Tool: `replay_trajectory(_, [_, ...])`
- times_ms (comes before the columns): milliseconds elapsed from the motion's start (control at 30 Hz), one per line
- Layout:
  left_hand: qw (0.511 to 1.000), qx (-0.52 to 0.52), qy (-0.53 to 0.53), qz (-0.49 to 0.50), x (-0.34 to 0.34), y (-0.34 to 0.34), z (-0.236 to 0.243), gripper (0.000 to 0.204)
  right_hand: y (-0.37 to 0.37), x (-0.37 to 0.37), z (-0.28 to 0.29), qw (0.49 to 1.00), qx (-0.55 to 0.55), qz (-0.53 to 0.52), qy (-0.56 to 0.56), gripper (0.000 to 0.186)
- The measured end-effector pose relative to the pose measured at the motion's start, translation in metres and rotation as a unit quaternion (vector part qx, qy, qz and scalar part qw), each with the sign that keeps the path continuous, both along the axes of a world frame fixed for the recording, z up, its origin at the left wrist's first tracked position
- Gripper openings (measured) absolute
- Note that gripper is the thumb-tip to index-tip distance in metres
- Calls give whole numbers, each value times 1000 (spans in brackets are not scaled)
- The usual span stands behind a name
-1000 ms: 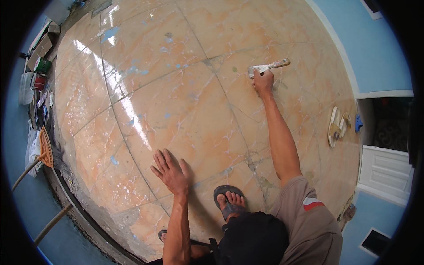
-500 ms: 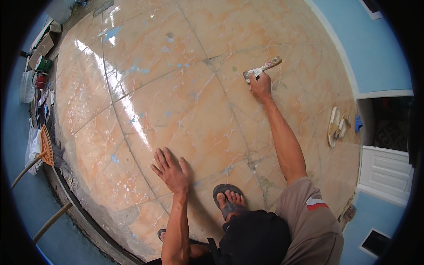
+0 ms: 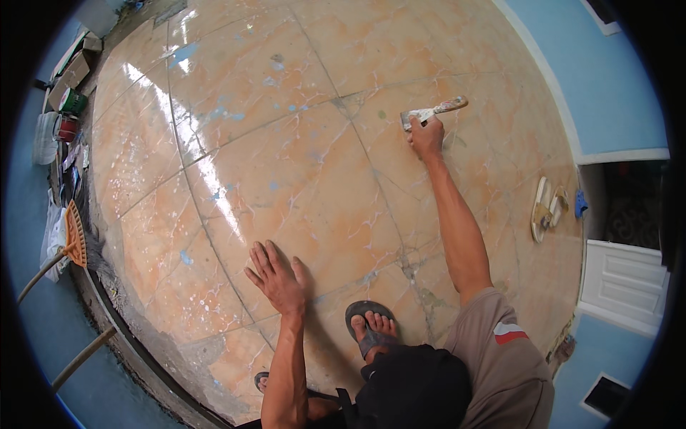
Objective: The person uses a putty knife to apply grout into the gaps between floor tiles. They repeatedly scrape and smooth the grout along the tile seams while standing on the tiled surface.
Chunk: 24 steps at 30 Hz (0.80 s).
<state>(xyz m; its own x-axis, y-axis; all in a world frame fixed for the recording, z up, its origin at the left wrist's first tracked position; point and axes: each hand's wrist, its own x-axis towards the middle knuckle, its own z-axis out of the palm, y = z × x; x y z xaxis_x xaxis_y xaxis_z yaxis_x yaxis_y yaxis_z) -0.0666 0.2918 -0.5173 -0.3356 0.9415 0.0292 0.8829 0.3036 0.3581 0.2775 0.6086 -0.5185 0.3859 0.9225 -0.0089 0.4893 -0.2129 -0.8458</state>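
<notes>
A putty knife with a paint-spotted metal blade and a wooden handle is gripped by its blade in my right hand. Its handle points away to the right, and the blade is down at the tiled floor. My left hand rests palm down on the floor near my sandalled foot, its fingers spread and holding nothing. Blue paint spots and pale specks mark the orange, marbled tiles.
Along the left wall lie an orange broom head, a green can, a red can and cardboard. A pair of sandals and a blue item lie on the right by the doorway. Blue walls border both sides.
My right hand has shifted slightly to the right with the putty knife, whose handle has turned flatter. My left hand stays in place on the floor.
</notes>
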Motion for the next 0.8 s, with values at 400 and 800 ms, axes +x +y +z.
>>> replay_trajectory(400, [1000,-2,0,0,1,1,-1,77,38,-32,0,998,0,6,60,24])
replay_trajectory(800, [1000,5,-1,-1,1,2,-1,77,12,-87,0,993,10,98,65,22])
